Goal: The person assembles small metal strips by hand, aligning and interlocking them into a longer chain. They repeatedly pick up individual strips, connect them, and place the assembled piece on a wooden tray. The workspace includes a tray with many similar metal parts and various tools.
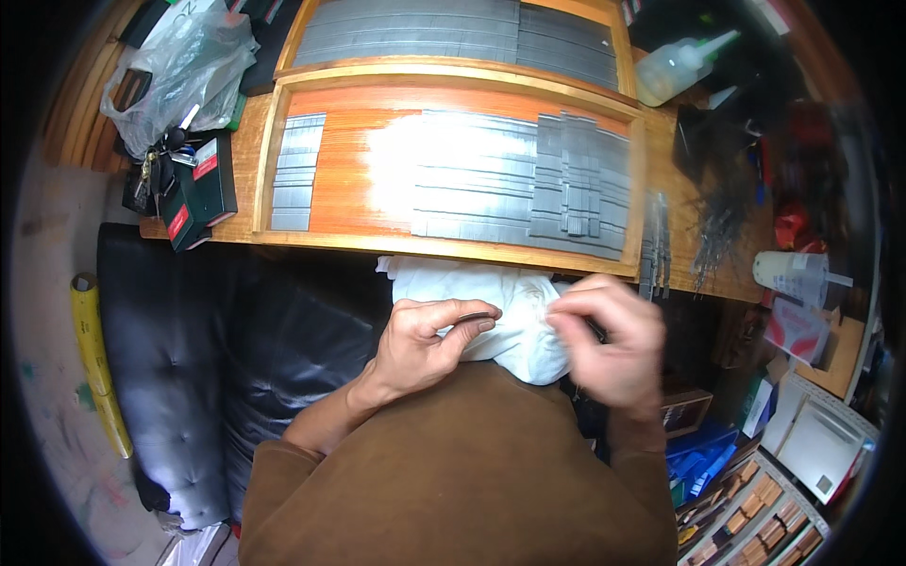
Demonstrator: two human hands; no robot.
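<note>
Between thumb and forefinger, my left hand (415, 347) pinches a thin dark strip (476, 317), seen mostly edge-on. My right hand (618, 344) is to the right of it, blurred by motion, with its fingers curled into a pinch; whatever they hold, if anything, cannot be made out. A white cloth (519, 340) lies beneath and behind both hands. Just beyond is a shallow wooden tray (434, 247) with an orange bottom. Flat dark grey strips (580, 179) lie in rows inside it, at its right and far left.
A second tray of grey strips (406, 33) sits behind. Loose thin metal pieces (722, 231) and a squeeze bottle (675, 71) are on the right of the bench. Keys (156, 174), dark boxes (200, 193) and a plastic bag (193, 71) occupy the left. A black padded seat (170, 349) is below.
</note>
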